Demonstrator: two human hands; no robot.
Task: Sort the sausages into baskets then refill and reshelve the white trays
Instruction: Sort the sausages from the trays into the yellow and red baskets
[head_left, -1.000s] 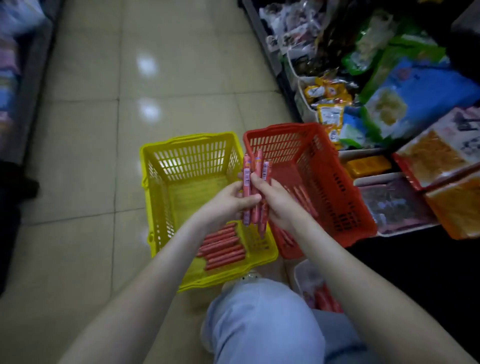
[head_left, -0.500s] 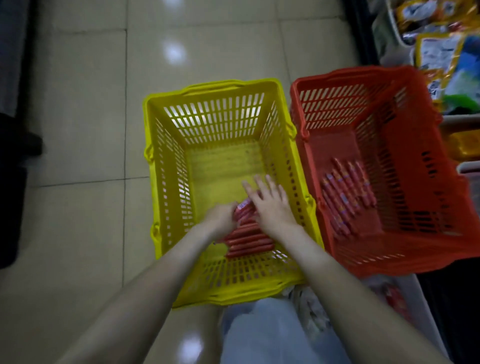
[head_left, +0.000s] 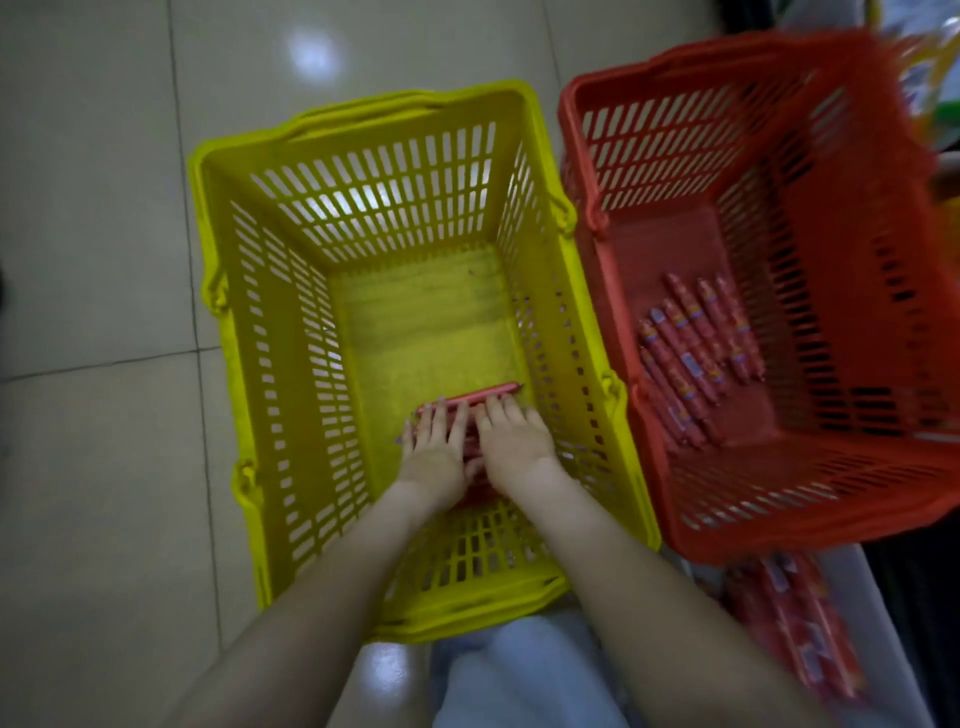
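Observation:
A yellow basket stands on the floor with a red basket touching its right side. Pink-red sausages lie in a row on the yellow basket's near floor. My left hand and my right hand lie side by side, palms down, fingers straight, pressing on that row; most of the row is hidden under them. Several more sausages lie on the red basket's floor. A white tray with red sausage packs sits at the lower right.
Pale tiled floor stretches left of and behind the baskets. My knee in light trousers is at the bottom centre. Shelf goods show blurred at the top right corner.
One second ago both hands held a bunch of sausages upright above the baskets. They brought it down into the yellow basket and now lie flat on the laid row. The view tilted down.

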